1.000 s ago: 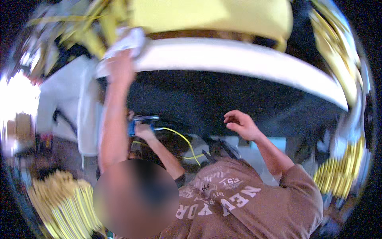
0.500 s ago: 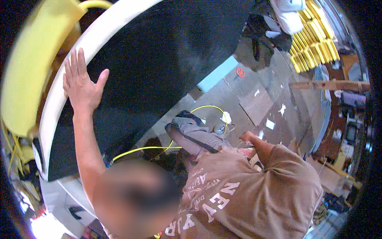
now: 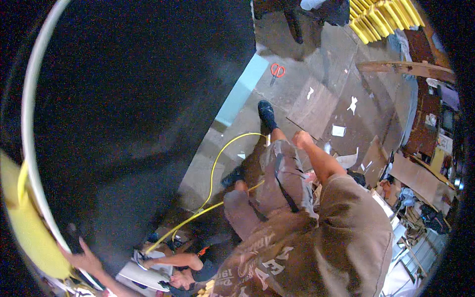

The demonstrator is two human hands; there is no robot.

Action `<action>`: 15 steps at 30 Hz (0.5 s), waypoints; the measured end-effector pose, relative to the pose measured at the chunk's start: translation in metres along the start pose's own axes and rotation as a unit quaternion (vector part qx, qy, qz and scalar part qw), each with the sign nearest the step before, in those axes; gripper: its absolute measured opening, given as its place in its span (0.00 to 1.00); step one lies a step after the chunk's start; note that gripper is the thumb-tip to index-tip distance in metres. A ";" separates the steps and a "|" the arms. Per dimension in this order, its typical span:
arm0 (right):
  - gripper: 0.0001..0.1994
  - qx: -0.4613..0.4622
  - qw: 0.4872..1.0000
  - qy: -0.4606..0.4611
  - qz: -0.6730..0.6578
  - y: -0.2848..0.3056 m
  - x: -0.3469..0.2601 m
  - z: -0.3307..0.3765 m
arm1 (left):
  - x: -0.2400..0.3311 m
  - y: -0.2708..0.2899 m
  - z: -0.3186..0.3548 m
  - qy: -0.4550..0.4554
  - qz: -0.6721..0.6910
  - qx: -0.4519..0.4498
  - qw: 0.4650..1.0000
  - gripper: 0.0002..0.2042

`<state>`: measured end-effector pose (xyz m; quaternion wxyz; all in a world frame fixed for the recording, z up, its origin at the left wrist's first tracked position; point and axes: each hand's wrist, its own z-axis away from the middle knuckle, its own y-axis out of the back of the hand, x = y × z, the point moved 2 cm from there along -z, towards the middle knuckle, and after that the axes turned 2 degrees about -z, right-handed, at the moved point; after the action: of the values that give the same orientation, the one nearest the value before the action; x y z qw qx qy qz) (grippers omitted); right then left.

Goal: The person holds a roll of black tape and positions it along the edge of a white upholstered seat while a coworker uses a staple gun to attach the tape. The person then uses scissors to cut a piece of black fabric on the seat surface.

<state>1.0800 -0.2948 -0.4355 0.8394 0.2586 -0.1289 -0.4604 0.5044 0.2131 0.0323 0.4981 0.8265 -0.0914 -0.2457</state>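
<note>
At the lower left, my left hand (image 3: 85, 258) lies with fingers apart on the pale rim (image 3: 30, 123) of a large black panel (image 3: 133, 94). The rim curves along the panel's outer side. My right hand (image 3: 301, 140) hangs beside my right thigh with its fingers curled, apart from the panel. Its palm is turned from view, so I cannot tell whether anything is in it. A yellow hose (image 3: 213, 171) loops on the floor by my feet and runs toward the lower left.
A co-worker (image 3: 185, 277) is at the bottom edge, one arm stretched toward a grey-white piece (image 3: 143, 274). Red-handled scissors (image 3: 277, 72), a light blue strip (image 3: 242, 91), a brown board (image 3: 311, 109) and paper scraps lie on the floor. Yellow pieces (image 3: 386, 20) are stacked at the far right.
My view has shifted, and my left hand is now lower along the pale rim. My legs have changed stance. The co-worker's arm and the grey-white piece show at the bottom.
</note>
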 end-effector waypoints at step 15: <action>0.17 0.155 0.968 0.109 0.163 0.083 0.043 -0.515 | 0.245 -0.082 -0.054 0.055 -0.150 -0.056 0.986 0.30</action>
<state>1.3963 -0.1317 -0.8196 0.8616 0.4099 -0.1467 -0.2609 0.7350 0.1976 -0.0953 0.5053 0.8138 0.0749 -0.2769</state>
